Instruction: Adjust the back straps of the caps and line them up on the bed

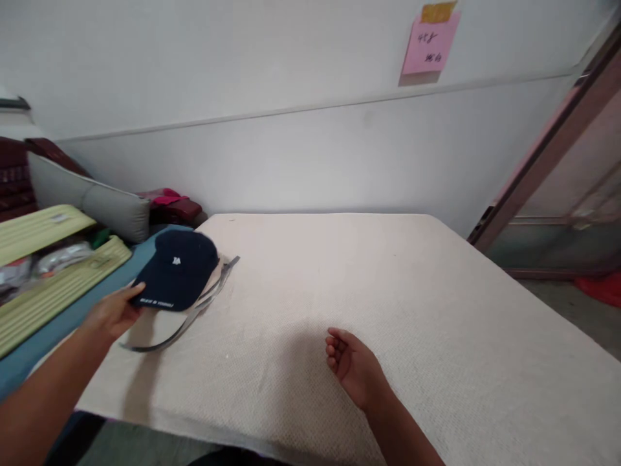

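My left hand pinches the brim of a navy baseball cap at the left side of the table. The cap has a small white emblem on its front and white lettering along the brim edge. Beneath it lies a beige piece with grey edging, perhaps another hat; the cap covers much of it. A grey strap end sticks out to its right. My right hand hovers over the near middle of the table, holding nothing, its fingers loosely curled and partly open.
A cream textured cloth covers the table. At the left are a grey cushion, pale green slatted panels and plastic-wrapped items on a blue surface. A white wall with a pink note stands behind; a framed door is at right.
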Action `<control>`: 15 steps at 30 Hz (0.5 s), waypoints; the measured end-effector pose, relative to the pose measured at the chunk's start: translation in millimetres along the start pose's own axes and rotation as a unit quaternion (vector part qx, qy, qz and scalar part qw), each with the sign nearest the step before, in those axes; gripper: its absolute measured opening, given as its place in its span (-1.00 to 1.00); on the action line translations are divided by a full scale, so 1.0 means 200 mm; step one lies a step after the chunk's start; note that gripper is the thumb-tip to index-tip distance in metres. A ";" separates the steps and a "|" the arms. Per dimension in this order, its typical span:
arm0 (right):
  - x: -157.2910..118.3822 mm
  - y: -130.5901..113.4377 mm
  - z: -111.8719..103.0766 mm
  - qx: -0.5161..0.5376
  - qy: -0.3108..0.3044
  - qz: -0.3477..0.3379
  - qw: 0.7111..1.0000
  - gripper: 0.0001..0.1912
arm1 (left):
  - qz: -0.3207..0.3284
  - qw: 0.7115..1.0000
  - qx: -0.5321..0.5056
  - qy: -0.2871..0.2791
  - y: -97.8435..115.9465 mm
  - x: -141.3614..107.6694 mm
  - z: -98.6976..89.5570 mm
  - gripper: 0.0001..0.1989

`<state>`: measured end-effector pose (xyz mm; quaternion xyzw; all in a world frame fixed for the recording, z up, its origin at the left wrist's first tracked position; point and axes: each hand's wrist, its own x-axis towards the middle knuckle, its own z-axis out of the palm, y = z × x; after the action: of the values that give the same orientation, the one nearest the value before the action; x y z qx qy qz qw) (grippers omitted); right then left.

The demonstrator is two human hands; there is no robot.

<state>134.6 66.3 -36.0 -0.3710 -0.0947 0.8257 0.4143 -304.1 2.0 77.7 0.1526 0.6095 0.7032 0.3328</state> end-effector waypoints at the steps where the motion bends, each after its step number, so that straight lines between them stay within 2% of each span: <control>1: 0.00 0.01 0.01 -0.007 -0.003 -0.001 1.000 -0.92 | -0.015 1.000 0.010 0.012 -0.02 0.00 -0.05 -0.80; 5: -0.01 0.04 0.02 -0.032 -0.010 -0.005 0.999 -0.89 | -0.041 0.998 0.018 0.039 -0.06 0.01 -0.19 -0.79; 9: -0.01 0.04 0.01 -0.046 -0.012 -0.006 0.999 -0.86 | -0.039 0.998 0.015 0.051 -0.09 0.03 -0.26 -0.80; 15: -0.02 0.04 0.00 -0.060 -0.011 -0.015 0.998 -0.82 | -0.020 0.997 0.044 0.058 -0.19 0.00 -0.36 -0.76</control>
<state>130.4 58.4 -37.2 -0.3844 -0.1545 0.8163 0.4025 -338.3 -51.5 26.4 0.1140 0.6609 0.6767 0.3038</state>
